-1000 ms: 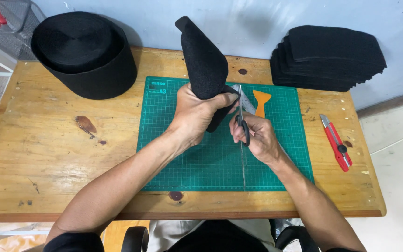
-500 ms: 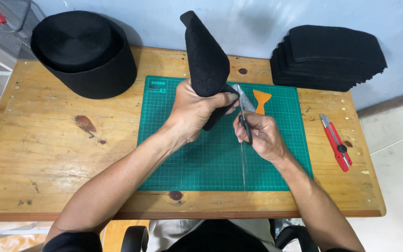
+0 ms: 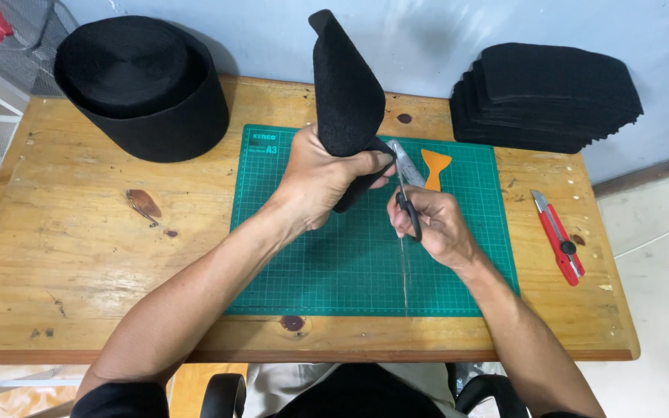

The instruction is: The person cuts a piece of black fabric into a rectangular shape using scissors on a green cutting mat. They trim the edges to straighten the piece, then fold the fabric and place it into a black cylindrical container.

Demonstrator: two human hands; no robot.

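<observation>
My left hand (image 3: 320,179) grips a piece of black felt (image 3: 346,97), folded and held upright above a green cutting mat (image 3: 311,263). My right hand (image 3: 437,226) holds scissors (image 3: 404,182) with black handles. Their blades point up toward the lower edge of the felt, close to my left thumb. Whether the blades touch the felt is hidden by my fingers.
A large roll of black felt (image 3: 142,85) stands at the back left of the wooden table (image 3: 79,255). A stack of cut black felt pieces (image 3: 551,97) lies at the back right. An orange scraper (image 3: 434,167) rests on the mat. A red utility knife (image 3: 557,236) lies to the right.
My left hand has turned the felt piece more upright and shifted it slightly left. The right hand with the scissors has stayed near the felt's lower edge.
</observation>
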